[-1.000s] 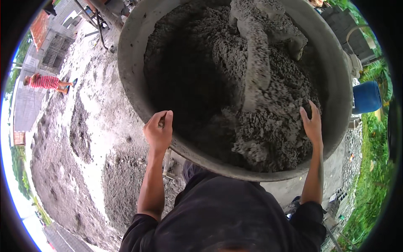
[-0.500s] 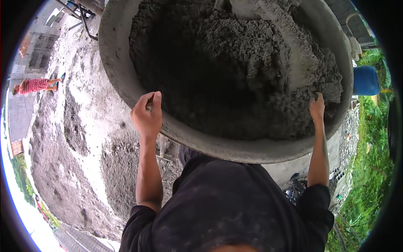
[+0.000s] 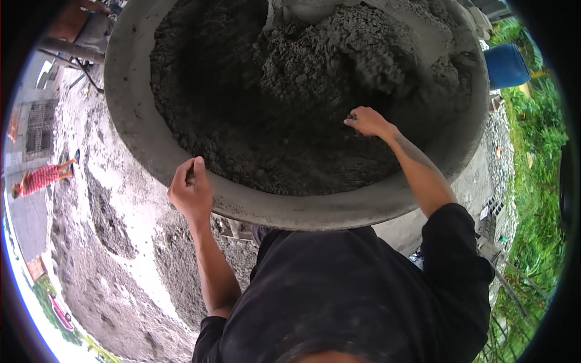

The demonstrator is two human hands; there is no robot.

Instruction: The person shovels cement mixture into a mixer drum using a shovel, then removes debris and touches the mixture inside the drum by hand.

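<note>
Hovering over the wet grey concrete mix (image 3: 315, 69), the right hand (image 3: 366, 122) bunches its fingers – whether they pinch any of it, I can't tell! The mix lies inside the broad round drum (image 3: 284, 209), and at the near-left rim the left hand (image 3: 192, 189) is half curled, its grip unclear – beyond the drum's right side, a blue barrel (image 3: 507, 66)
</note>
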